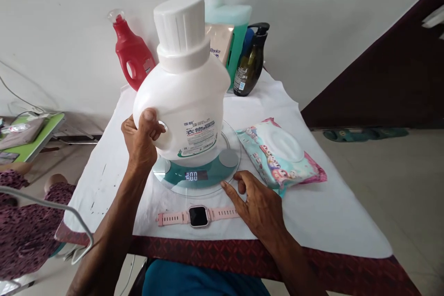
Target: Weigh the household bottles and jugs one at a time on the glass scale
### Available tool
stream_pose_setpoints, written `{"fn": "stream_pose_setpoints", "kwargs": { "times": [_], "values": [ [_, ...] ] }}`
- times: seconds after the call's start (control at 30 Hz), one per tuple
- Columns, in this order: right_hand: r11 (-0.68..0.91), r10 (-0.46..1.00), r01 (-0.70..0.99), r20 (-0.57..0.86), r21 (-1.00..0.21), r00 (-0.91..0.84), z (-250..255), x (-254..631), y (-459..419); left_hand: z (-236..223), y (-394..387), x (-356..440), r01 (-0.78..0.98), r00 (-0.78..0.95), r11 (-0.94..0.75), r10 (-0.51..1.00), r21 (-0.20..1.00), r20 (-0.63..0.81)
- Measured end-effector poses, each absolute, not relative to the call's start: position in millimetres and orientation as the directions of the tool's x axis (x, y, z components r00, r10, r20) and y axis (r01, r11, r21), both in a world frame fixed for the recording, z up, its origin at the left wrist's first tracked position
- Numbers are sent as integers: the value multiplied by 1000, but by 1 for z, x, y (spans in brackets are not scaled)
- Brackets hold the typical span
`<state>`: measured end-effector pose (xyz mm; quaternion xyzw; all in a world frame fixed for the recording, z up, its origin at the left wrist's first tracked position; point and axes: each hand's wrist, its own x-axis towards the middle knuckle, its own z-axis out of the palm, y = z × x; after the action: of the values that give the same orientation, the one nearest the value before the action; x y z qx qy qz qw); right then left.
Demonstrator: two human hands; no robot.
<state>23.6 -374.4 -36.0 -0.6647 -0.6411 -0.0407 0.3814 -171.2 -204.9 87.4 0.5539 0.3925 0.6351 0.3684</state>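
L hand (140, 138) has its grip closed on a white bottle (187, 101), a finger thru the handle (144, 101), ctr of frame. Bottle's cap-up, label facing the cam, right over a glass scale (217, 175); can't tell if base touches. Scale's display (196, 175) is lit, approx 0.0.

R hand (262, 206), lower ctr-right, has a narrow gap btwn thumb & index, by the scale's near right rim; can't tell if touching. It hides one strap end of a pink watch (199, 216), flat at lower ctr on the table (194, 250) w/ white cloth (333, 222).

Wipes pack (282, 159) lies ctr-right. Red bottle (129, 48) upper left; tan pouch (218, 38), green bottle (241, 18) & dark pump bottle (250, 67) upper ctr.
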Motion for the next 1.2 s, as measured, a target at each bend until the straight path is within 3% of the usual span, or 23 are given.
{"fn": "stream_pose_setpoints", "kwargs": {
  "times": [0.23,0.4,0.6,1.2],
  "values": [
    [107,836,866,516,-489,188,-36,24,-375,87,-193,-187,-3,-6,-408,913,913,408],
    [112,838,868,516,-485,180,-38,25,-376,38,-176,-219,149,-134,-389,903,909,408],
    [111,834,881,525,-461,170,-40,25,-375,-17,-174,-247,191,-201,-183,954,964,221],
    [83,858,861,475,-502,194,-43,27,-375,-18,-174,-250,219,-187,-159,962,963,201]
  ]
}}
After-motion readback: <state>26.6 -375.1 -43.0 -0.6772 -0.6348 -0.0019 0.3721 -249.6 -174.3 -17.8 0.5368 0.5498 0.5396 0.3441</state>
